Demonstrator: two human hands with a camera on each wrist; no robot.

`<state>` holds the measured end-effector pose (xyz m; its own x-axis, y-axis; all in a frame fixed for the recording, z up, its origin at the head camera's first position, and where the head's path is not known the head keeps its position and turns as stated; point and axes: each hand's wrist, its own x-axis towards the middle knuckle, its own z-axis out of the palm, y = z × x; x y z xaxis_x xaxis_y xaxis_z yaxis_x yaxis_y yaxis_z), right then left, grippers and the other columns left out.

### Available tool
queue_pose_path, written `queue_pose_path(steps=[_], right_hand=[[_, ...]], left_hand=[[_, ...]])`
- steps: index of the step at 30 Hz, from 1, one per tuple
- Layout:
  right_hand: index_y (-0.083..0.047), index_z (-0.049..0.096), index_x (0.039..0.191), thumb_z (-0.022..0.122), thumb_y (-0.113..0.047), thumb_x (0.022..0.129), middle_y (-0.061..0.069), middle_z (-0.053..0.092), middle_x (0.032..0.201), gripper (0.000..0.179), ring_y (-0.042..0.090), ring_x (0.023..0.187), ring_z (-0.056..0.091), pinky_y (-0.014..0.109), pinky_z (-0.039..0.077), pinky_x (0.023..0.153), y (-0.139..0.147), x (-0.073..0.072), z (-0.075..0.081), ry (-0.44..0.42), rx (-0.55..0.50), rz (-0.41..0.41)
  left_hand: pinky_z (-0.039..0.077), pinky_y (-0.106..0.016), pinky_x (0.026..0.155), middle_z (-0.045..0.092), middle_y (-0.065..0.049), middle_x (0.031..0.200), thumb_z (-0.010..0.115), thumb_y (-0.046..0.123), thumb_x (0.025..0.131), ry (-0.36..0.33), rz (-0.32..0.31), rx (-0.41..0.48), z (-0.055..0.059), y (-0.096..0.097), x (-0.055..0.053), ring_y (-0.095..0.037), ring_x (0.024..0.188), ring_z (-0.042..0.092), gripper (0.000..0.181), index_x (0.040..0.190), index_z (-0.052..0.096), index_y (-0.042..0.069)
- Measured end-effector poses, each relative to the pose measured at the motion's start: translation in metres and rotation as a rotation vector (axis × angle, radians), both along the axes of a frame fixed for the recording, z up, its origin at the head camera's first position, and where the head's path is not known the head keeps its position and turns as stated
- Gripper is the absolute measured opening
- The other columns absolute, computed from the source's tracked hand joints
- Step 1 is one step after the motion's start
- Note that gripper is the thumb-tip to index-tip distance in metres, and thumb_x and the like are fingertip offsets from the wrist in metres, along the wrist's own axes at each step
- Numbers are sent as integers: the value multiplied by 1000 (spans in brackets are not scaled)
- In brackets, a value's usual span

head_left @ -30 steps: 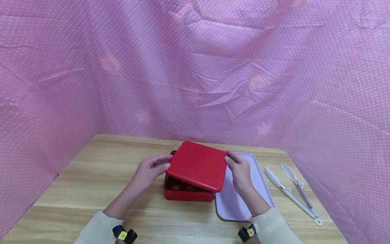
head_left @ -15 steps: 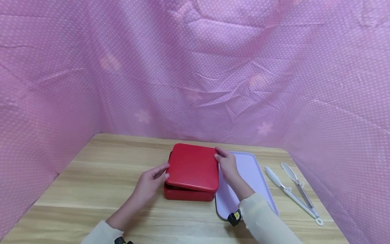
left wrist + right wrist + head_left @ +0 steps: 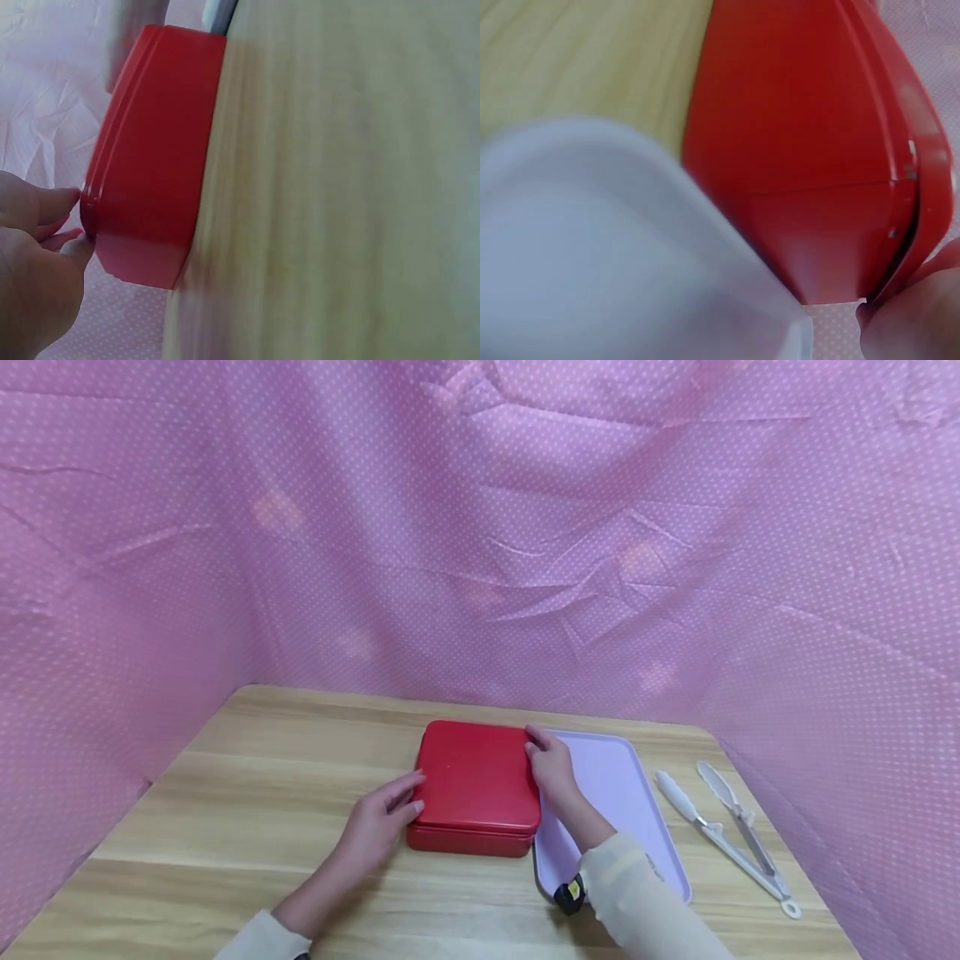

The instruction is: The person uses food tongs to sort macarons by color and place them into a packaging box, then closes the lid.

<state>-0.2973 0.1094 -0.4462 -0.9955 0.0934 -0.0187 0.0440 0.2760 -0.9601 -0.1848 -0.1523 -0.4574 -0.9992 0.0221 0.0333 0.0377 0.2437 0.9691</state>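
A square red lid (image 3: 476,772) sits over a red tin box (image 3: 468,841) on the table. My left hand (image 3: 372,824) pinches the lid's left edge, fingertips on top and thumb lower down. At the lid's far right corner, my right hand (image 3: 553,772) grips the rim between thumb and fingers. In the right wrist view a narrow dark gap shows under the lid at the corner by my fingertips (image 3: 900,319). From the left wrist view the lid lies flush along the tin's near side (image 3: 154,142). The tin's contents are hidden.
A lilac tray (image 3: 607,785) lies against the tin's right side, beneath my right forearm. Farther right, white-tipped tongs (image 3: 738,843) lie spread on the wooden table (image 3: 247,827). Pink dotted cloth (image 3: 480,527) hangs behind and on both sides.
The lid, earlier tilted and twisted with the tin's inside showing, has come down and squared up over the tin. My right hand has moved left with it; my left hand has lowered slightly.
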Motion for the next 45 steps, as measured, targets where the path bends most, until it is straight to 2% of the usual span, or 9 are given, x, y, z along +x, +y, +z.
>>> queue_pose_path(steps=[4, 9, 16, 24, 33, 41, 45], right_hand=[[-2, 53, 145, 50, -3, 102, 17, 50, 151, 43, 32, 147, 38, 47, 33, 120, -2, 2, -4, 25, 29, 4], [-2, 52, 146, 51, -3, 102, 17, 49, 152, 44, 32, 147, 37, 46, 31, 121, -5, 5, -6, 45, 23, 3], [-3, 46, 151, 51, -2, 101, 17, 41, 158, 50, 31, 151, 30, 46, 25, 124, -6, 13, -3, 8, -84, -8], [-5, 42, 153, 51, -1, 100, 16, 36, 161, 54, 32, 153, 25, 46, 22, 125, -1, 13, 0, -27, -66, 6], [-5, 37, 156, 50, -1, 100, 14, 30, 164, 57, 32, 155, 20, 48, 17, 126, -1, 18, 2, -55, -42, 48], [-3, 36, 156, 50, 2, 100, 16, 30, 164, 58, 30, 155, 21, 46, 20, 126, 0, 23, 9, -73, -183, 30], [-2, 36, 155, 49, 3, 99, 17, 30, 164, 57, 31, 154, 21, 46, 20, 126, 0, 24, 9, -73, -183, 30]], left_hand=[[43, -33, 108, 52, -8, 152, 68, 4, 95, 20, 10, -44, -2, -1, 2, -26, 142, 47, 46, 140, 61, 11], [43, -40, 109, 49, -15, 153, 66, 11, 98, -15, 19, -98, -1, -4, 5, -32, 141, 47, 53, 148, 52, 10], [41, -37, 110, 45, -19, 155, 60, 4, 100, -29, -29, 106, -5, -3, 3, -32, 143, 43, 56, 152, 42, 1], [41, -39, 110, 45, -20, 154, 58, 3, 101, -2, -29, 117, -12, 3, 1, -34, 143, 43, 52, 150, 44, 0], [41, -39, 111, 46, -17, 155, 57, 7, 102, -25, -9, 109, -12, 3, 4, -31, 143, 43, 50, 151, 45, 3], [40, -37, 111, 44, -16, 156, 58, 8, 102, -40, -17, 125, -14, 0, 4, -29, 144, 42, 51, 151, 46, 6], [38, -36, 112, 43, -16, 157, 59, 9, 102, -30, -29, 131, -14, 0, 5, -30, 145, 40, 51, 151, 46, 6]])
